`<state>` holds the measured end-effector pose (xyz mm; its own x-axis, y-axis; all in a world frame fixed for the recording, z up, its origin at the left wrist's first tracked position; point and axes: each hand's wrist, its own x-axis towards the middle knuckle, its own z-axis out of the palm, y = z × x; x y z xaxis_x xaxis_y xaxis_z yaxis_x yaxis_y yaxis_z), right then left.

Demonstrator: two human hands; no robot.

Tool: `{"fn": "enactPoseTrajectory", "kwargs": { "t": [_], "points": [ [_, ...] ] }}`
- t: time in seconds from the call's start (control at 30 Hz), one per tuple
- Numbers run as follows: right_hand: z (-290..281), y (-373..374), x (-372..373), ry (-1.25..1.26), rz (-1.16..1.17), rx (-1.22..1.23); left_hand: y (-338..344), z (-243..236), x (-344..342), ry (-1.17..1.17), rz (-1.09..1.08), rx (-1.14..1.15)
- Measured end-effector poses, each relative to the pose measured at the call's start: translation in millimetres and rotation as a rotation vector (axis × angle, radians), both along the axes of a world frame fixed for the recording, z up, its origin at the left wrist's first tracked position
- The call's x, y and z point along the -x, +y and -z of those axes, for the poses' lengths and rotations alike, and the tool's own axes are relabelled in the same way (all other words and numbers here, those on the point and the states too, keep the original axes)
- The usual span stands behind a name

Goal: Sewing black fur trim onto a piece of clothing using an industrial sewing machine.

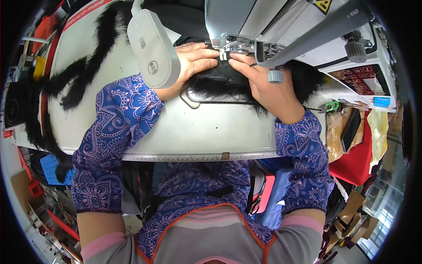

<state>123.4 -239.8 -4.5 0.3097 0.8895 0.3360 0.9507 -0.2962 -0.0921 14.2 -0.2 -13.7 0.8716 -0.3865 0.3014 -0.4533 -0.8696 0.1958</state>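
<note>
My left hand lies on black fabric with its fingers stretched out, their tips beside the white presser foot of a sewing machine. From the other side, my right hand rests on the same fabric, fingers extended close to the foot. Both hands press the piece down without gripping it. Black fur edges the fabric on the near side, and more fur bulges out right of my right hand. The needle and the seam under the foot cannot be made out.
A white lamp head hangs above my left wrist. Long black fur strips trail over the left of the white table and its edge. A ruler strip borders the front. Green-handled snips lie at right, below a control panel.
</note>
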Motion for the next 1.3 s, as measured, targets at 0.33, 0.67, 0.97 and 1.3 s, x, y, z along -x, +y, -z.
{"fn": "enactPoseTrajectory", "kwargs": {
  "t": [0.33, 0.67, 0.97, 1.3],
  "points": [
    [2, 4, -3, 0.165, -0.036, 0.041, 0, -1, -1, -0.099, 0.034, 0.127],
    [6, 1, -5, 0.168, -0.004, 0.063, -2, 1, -5, -0.157, 0.041, 0.140],
    [3, 3, -5, 0.248, -0.037, 0.015, 0, 6, -5, -0.194, 0.071, 0.100],
    [-12, 2, 6, 0.235, -0.014, -0.043, 2, -5, 17, -0.179, 0.028, 0.183]
  ]
}}
